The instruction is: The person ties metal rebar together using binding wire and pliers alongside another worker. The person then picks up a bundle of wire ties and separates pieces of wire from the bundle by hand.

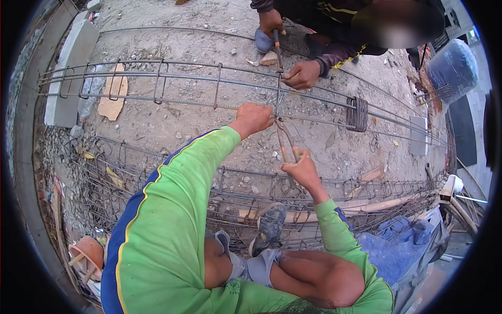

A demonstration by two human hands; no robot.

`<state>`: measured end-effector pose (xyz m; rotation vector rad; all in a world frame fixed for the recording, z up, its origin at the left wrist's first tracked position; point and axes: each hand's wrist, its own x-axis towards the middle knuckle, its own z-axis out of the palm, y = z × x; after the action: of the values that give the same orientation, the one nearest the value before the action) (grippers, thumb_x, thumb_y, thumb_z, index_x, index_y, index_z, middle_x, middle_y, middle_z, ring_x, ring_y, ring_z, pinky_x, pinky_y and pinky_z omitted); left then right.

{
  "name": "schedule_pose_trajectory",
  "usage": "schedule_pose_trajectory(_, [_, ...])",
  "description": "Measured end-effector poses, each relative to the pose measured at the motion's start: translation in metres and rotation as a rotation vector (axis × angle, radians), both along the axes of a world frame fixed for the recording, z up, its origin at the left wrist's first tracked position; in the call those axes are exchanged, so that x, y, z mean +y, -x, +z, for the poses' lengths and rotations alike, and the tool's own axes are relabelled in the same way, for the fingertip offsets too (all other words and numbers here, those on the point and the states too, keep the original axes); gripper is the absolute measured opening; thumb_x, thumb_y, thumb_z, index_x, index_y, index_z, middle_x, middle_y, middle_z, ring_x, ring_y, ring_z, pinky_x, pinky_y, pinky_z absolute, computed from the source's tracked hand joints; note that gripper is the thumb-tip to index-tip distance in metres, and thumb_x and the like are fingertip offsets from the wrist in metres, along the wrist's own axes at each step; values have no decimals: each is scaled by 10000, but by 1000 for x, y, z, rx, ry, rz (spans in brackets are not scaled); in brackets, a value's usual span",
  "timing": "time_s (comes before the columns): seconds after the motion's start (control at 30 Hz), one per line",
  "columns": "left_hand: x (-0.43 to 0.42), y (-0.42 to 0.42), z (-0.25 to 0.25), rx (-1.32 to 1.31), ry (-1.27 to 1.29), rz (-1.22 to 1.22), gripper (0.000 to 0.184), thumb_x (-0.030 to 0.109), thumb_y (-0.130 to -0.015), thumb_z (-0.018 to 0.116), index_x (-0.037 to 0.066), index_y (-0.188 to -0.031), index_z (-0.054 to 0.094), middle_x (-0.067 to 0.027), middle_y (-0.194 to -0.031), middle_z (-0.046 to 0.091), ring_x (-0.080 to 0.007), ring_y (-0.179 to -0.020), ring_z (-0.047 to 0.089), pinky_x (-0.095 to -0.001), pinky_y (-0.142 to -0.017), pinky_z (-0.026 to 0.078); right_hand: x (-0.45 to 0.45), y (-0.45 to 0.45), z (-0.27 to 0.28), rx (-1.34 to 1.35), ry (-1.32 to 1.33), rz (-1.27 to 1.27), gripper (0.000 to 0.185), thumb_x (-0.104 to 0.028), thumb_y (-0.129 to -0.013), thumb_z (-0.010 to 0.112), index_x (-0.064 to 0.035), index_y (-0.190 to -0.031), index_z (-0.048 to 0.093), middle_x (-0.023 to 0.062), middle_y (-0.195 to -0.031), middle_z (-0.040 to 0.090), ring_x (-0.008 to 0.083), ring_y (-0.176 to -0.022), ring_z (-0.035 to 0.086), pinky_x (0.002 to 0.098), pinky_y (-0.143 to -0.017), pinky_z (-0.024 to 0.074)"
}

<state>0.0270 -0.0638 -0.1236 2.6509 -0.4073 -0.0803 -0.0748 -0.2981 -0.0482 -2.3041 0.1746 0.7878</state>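
My right hand (301, 168) is closed around the handles of tying pincers (285, 140), which have orange marks. Their jaws meet the near steel bar of a long rebar cage (230, 108) where a stirrup crosses it. Just left of the jaws, my left hand (253, 118) is wrapped round that same rebar; its fingertips are partly hidden. Across the cage, a co-worker's hand (271, 22) grips another pair of pincers (277, 49) with their jaws at the far side of the stirrup. The co-worker's other hand (301, 75) touches the bars beside it.
A bundle of stirrups (357, 114) hangs on the cage to the right. Concrete blocks (61, 102) support its left end. More rebar cages (230, 183) lie by my feet, with a wooden strip (366, 206) among them. An orange bucket (88, 252) stands at lower left.
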Motion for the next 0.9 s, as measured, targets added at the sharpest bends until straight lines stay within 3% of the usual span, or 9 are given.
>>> schedule_pose_trajectory(0.07, [-2, -2, 1, 27, -1, 21, 381, 460, -918, 632, 116, -1071, 692, -171, -917, 734, -376, -877, 718, -544, -750, 545, 3, 14, -3, -466, 198, 102, 686, -261, -836, 807, 93, -1326, 481, 290, -1186, 643, 376, -965, 709, 435, -775, 553])
schedule_pose_trajectory(0.17, [-4, -2, 4, 102, 2, 32, 410, 477, -913, 633, 100, -1064, 693, -177, -927, 737, -380, -894, 720, -552, -766, 545, -4, 25, -18, -706, 430, 266, 659, -256, -868, 770, 76, -1361, 485, 333, -1240, 600, 420, -969, 688, 488, -829, 539])
schedule_pose_trajectory(0.3, [-4, -1, 2, 94, -10, 37, 404, 481, -913, 633, 105, -1044, 701, -162, -918, 740, -381, -875, 723, -547, -752, 549, -20, 16, -24, -682, 281, 279, 585, -263, -952, 677, 46, -1408, 479, 268, -1187, 628, 359, -892, 677, 472, -753, 548])
schedule_pose_trajectory(0.37, [-3, 0, 1, 81, -10, 38, 397, 478, -912, 635, 108, -1036, 703, -157, -915, 741, -381, -865, 724, -546, -741, 550, -28, 4, -15, 264, -466, -142, 485, -300, -1022, 552, -63, -1441, 494, 174, -1171, 636, 298, -940, 626, 446, -720, 531])
schedule_pose_trajectory(0.67, [-1, 11, 6, 46, -34, -13, 362, 418, -955, 604, 65, -1010, 659, -169, -905, 751, -360, -857, 741, -488, -738, 579, -41, 2, -25, 676, -1090, -392, 577, -354, -991, 628, -50, -1455, 470, 126, -1092, 655, 229, -728, 638, 381, -646, 538])
schedule_pose_trajectory(0.7, [-2, 11, 4, 35, -31, -9, 332, 382, -957, 597, 58, -1006, 649, -171, -906, 749, -361, -856, 739, -491, -739, 573, -39, 2, -22, 673, -1091, -398, 577, -354, -991, 628, -50, -1455, 470, 126, -1092, 655, 229, -728, 638, 381, -646, 538])
schedule_pose_trajectory(0.77, [-4, 13, 1, 26, -30, -17, 303, 347, -959, 591, 51, -1002, 639, -172, -907, 747, -362, -856, 737, -494, -740, 567, -31, -3, -16, 440, -480, -33, 580, -383, -948, 718, 13, -1324, 521, 105, -867, 677, 251, -787, 717, 362, -626, 587])
schedule_pose_trajectory(0.9, [-3, 15, -6, -32, -66, -43, 199, 240, -929, 584, 50, -980, 612, -155, -890, 732, -358, -827, 724, -494, -734, 550, -11, 4, 3, 325, -209, -62, 563, -336, -894, 780, 17, -1259, 536, 138, -844, 703, 309, -830, 732, 402, -656, 584])
